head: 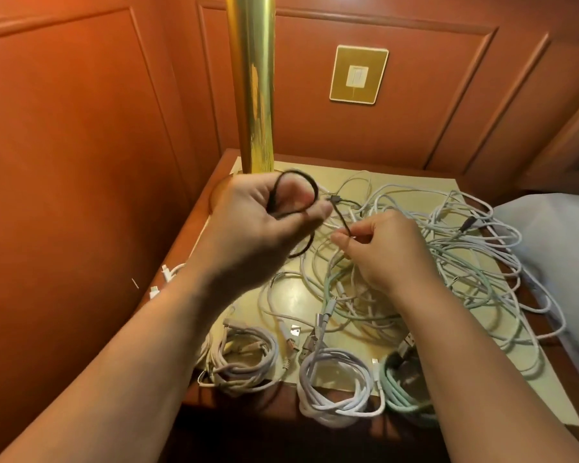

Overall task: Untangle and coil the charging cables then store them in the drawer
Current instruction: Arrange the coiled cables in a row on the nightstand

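My left hand (264,225) is raised over the nightstand and holds a small loop of black cable (311,185) between its curled fingers. To its right, my right hand (378,248) pinches the same black cable a little further along. Under and behind the hands lies a tangle of white and pale green cables (448,262). Three coiled cables sit along the front edge: a beige-white coil (244,362), a white coil (335,382) and a mint green coil (405,392). No drawer is in view.
A brass lamp pole (253,81) stands at the back left of the wooden nightstand (432,177). A gold switch plate (359,73) is on the panelled wall. White bedding (555,242) lies to the right. Loose white plugs (168,272) hang off the left edge.
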A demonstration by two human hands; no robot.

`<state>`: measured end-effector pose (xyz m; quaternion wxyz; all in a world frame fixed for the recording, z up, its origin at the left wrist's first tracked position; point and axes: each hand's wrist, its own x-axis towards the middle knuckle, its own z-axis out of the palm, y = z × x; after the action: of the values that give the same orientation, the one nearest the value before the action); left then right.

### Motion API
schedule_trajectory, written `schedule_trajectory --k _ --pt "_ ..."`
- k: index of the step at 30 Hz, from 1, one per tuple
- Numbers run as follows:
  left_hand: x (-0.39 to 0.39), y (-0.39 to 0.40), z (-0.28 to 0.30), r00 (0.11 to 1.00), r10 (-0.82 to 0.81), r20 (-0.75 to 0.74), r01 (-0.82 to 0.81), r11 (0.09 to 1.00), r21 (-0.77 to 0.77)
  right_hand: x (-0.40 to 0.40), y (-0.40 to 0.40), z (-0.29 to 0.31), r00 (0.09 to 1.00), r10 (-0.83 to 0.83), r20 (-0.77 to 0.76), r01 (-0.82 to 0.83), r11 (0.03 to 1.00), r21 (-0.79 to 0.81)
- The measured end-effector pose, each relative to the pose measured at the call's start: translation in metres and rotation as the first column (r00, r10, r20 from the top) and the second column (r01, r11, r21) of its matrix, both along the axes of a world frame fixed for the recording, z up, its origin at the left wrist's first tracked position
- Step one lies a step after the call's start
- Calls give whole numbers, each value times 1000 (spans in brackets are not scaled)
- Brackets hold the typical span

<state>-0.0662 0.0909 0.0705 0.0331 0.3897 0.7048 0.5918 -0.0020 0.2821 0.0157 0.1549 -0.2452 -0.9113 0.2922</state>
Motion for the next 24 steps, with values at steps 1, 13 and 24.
schedule_trajectory --k 1,13,24 --pt "-2 0 2 999 26 36 -30 994 103 2 3 -1 1000 -28 11 28 1000 -5" --pt "-5 11 -25 957 208 200 -188 976 -112 13 -7 6 991 41 -126 -22 989 146" --pt "7 20 -23 966 92 244 -92 996 -10 17 -31 7 957 213 -197 -174 965 197"
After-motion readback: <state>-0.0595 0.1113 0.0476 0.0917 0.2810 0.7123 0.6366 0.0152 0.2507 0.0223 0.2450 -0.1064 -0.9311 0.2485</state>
